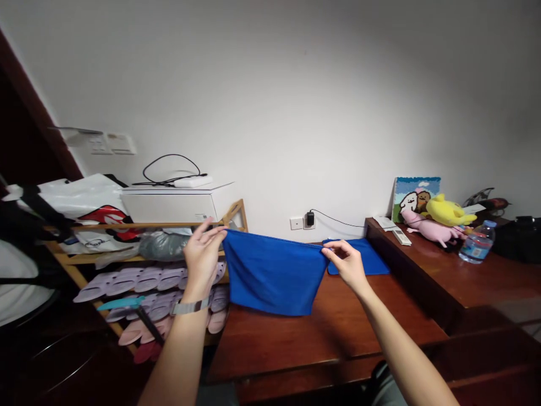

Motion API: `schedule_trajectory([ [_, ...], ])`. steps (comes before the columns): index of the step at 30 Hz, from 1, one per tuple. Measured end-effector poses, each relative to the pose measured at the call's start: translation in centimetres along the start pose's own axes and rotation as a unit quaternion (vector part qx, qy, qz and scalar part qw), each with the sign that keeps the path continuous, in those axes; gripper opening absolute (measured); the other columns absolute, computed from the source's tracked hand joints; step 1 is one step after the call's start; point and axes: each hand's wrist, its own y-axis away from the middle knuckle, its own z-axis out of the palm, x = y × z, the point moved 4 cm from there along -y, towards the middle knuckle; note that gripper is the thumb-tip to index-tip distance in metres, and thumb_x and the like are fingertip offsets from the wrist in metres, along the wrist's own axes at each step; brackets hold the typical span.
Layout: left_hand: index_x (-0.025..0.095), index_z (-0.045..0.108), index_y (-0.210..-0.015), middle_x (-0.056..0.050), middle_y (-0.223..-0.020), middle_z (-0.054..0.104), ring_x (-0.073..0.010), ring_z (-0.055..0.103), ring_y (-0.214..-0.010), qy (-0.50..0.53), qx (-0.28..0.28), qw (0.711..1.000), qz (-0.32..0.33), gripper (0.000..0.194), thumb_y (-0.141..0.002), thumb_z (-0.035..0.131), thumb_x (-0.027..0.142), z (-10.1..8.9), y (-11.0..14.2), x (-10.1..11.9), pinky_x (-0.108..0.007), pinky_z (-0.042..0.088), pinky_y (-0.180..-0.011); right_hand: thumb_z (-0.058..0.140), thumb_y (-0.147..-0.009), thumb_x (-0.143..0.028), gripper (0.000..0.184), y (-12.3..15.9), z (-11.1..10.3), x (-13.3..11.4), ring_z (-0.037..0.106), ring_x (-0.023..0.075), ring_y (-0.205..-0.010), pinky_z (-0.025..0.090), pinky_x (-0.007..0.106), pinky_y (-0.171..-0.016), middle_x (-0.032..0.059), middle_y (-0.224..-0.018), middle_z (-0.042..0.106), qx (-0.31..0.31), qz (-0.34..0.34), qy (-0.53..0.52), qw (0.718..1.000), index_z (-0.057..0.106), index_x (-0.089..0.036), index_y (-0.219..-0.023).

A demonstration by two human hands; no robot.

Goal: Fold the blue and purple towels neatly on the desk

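A blue cloth hangs stretched between my hands, above a reddish-brown wooden table. My left hand pinches its upper left corner between thumb and finger, with the other fingers raised. At the upper right corner, my right hand is closed on the edge in a pinch. The cloth drapes down with soft folds, and its lower edge is close to the tabletop; whether it touches I cannot tell. Behind my right hand, another blue cloth lies flat on the table against the wall.
On the left stands a wooden rack with several slippers and a white box on top. A raised wooden surface on the right holds plush toys, a water bottle and a remote. A black charger is plugged into the wall.
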Motion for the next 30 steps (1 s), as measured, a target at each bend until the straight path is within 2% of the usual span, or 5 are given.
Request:
schedule_trajectory([
  [3,0.014,0.078,-0.099,-0.013,-0.100,0.084,-0.0270,0.078,-0.098,-0.046,-0.076,0.996,-0.033,0.051,-0.062,0.097,0.044,0.5,1.4,-1.4,-0.038,0.063,-0.092,0.084,-0.078,-0.072,0.053,0.2,-2.5,1.2,0.064,0.0188,-0.074,0.057,0.034,-0.070,0.0060,-0.086,0.075,0.010,0.019,0.018,1.000,0.083,-0.021,-0.092],
  [8,0.020,0.079,-0.085,-0.014,-0.101,0.086,-0.0320,0.080,-0.101,-0.094,-0.163,0.981,-0.051,0.047,-0.063,0.097,0.058,0.7,4.8,-1.7,-0.042,0.066,-0.092,0.082,-0.083,-0.070,0.048,2.4,-7.4,1.4,0.063,0.0178,-0.071,0.055,0.031,-0.061,0.0044,-0.084,0.072,-0.026,0.010,0.077,0.997,0.085,-0.024,-0.096],
  [20,0.027,0.082,-0.078,-0.009,-0.101,0.086,-0.0324,0.082,-0.096,-0.137,-0.152,0.979,-0.018,0.028,-0.074,0.092,0.053,-2.0,11.0,0.6,-0.045,0.071,-0.088,0.074,-0.097,-0.053,0.025,6.8,-12.6,-1.4,0.074,0.0278,-0.098,0.062,0.039,-0.088,0.0094,-0.102,0.080,-0.020,-0.036,0.149,0.988,0.086,-0.031,-0.100],
  [23,0.024,0.083,-0.087,-0.012,-0.106,0.086,-0.0320,0.082,-0.100,-0.135,-0.175,0.974,-0.056,0.033,-0.075,0.090,0.054,-0.8,9.1,-4.1,-0.045,0.069,-0.094,0.071,-0.099,-0.055,0.029,5.4,-10.8,2.8,0.074,0.0276,-0.105,0.062,0.039,-0.091,0.0100,-0.109,0.080,-0.034,-0.014,0.127,0.991,0.085,-0.030,-0.104],
  [30,0.019,0.077,-0.085,-0.017,-0.096,0.085,-0.0329,0.083,-0.098,-0.271,-0.184,0.941,-0.090,0.030,-0.083,0.071,0.049,1.5,6.1,-21.3,-0.050,0.067,-0.094,0.061,-0.093,-0.063,0.047,0.8,-2.5,19.4,0.077,0.0292,-0.101,0.062,0.046,-0.097,0.0126,-0.106,0.084,-0.043,0.141,0.191,0.970,0.081,-0.021,-0.101],
])
